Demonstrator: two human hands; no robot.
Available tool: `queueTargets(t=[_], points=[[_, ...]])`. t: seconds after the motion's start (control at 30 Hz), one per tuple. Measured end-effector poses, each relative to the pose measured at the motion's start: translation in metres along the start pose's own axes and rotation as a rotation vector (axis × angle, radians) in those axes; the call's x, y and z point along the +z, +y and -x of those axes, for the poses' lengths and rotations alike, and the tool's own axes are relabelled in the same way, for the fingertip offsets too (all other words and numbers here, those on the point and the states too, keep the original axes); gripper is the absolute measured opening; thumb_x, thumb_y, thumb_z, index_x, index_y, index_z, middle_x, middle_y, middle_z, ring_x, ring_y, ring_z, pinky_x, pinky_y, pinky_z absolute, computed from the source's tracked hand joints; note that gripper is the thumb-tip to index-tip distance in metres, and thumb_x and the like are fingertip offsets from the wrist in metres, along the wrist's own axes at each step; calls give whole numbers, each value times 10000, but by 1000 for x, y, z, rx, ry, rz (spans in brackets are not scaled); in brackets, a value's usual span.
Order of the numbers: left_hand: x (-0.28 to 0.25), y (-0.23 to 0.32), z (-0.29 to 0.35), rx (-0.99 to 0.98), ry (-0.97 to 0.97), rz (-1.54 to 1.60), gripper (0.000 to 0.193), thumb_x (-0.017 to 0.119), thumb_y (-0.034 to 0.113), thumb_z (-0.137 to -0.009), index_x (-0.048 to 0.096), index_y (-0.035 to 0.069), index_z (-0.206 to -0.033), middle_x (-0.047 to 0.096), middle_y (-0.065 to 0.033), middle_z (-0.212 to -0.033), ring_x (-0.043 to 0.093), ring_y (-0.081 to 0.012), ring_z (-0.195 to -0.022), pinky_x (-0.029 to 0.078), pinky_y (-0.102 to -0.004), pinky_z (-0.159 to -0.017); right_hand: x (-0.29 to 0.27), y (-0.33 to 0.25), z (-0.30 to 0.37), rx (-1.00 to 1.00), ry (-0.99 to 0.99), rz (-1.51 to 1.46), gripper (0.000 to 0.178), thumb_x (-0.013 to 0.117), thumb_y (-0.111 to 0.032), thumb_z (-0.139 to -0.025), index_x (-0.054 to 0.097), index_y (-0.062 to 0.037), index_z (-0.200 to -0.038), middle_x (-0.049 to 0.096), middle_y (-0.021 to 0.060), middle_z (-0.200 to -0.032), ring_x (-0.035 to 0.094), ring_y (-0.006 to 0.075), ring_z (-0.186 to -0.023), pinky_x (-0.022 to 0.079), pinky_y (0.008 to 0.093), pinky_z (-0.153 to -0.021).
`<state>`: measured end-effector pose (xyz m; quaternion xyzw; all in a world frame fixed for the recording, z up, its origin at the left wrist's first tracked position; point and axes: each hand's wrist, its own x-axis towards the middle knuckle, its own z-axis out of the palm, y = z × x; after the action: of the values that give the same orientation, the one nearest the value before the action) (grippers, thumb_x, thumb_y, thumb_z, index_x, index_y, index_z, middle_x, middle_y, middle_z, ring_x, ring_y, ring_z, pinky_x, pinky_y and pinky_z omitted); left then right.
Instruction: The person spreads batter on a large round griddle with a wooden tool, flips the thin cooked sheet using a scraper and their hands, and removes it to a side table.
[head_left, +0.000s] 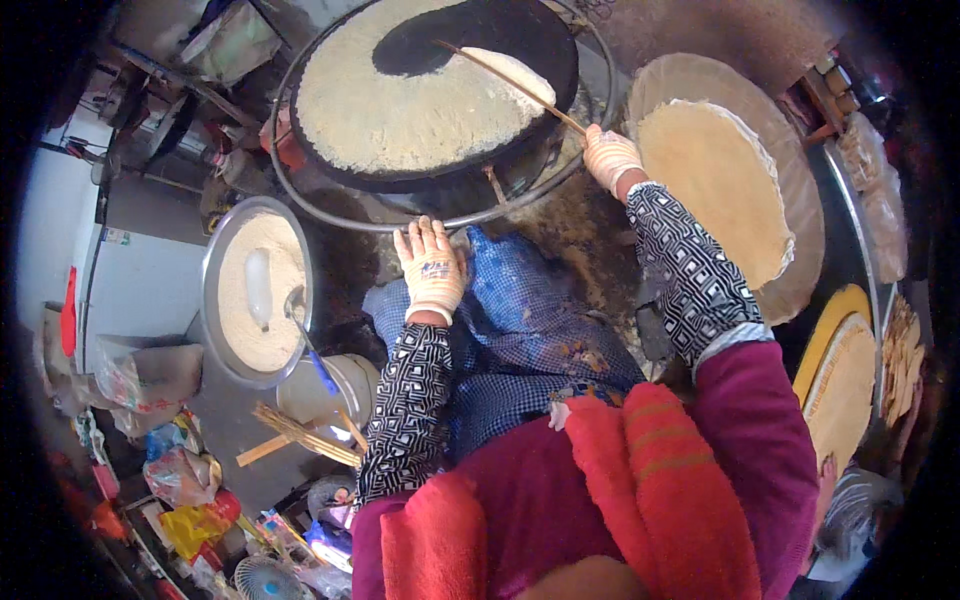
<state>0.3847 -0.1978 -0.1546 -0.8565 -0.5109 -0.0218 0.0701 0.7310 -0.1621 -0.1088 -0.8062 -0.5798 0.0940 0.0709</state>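
A large round black griddle [480,50] stands in front of me, most of its top covered by a pale layer of batter [390,115]. My right hand [610,157], in a striped knit glove, is closed on one end of a long, thin wooden spreader [500,77]. The spreader lies slantwise over the griddle's right part, alongside a thick whitish ridge of batter [515,72]. Gloved as well, my left hand [432,268] has its fingers stretched out at the near side of the metal ring [375,226] around the griddle. Nothing shows in it.
To the left, a metal basin [208,300] of pale batter holds a blue-handled ladle [318,358], above a whitish bucket [330,388]. At right, thin round flatbreads [705,190] lie on a wide round tray [805,240]. Another flatbread stack [842,385] sits lower right.
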Motion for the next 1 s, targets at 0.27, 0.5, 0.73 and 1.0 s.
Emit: queueTargets(t=[0.27, 0.5, 0.73, 1.0], points=[[7, -15, 3, -75, 6, -92, 679, 565, 386, -836, 426, -17, -1364, 431, -189, -1413, 350, -357, -1342, 104, -576, -1135, 26, 17, 5, -69, 53, 52, 320, 387, -285, -977, 564, -21, -1017, 670, 225, -848, 655, 391, -854, 510, 478, -765], [-5, -26, 4, -159, -62, -40, 640, 548, 362, -843, 456, -16, -1350, 425, -189, -1427, 350, -346, -1350, 67, -609, -1130, 22, -19, 28, -279, -41, 113, 273, 441, -298, -966, 538, -44, -980, 676, 172, -784, 669, 370, -783, 515, 487, -705], [1, -40, 2, -183, -41, -56, 630, 554, 355, -837, 461, -6, -1344, 431, -175, -1425, 366, -341, -1342, 83, -614, -1125, 12, 0, -3, -133, 61, -1, 296, 413, -287, -975, 554, -28, -993, 673, 230, -866, 657, 393, -852, 508, 485, -763], [-4, -53, -2, -243, -81, -80, 631, 581, 368, -830, 452, 50, -1359, 416, -118, -1453, 382, -302, -1332, 119, -615, -1117, 10, 12, -20, -71, 88, -18, 397, 309, -302, -986, 592, -23, -980, 680, 203, -904, 654, 387, -850, 495, 504, -775]])
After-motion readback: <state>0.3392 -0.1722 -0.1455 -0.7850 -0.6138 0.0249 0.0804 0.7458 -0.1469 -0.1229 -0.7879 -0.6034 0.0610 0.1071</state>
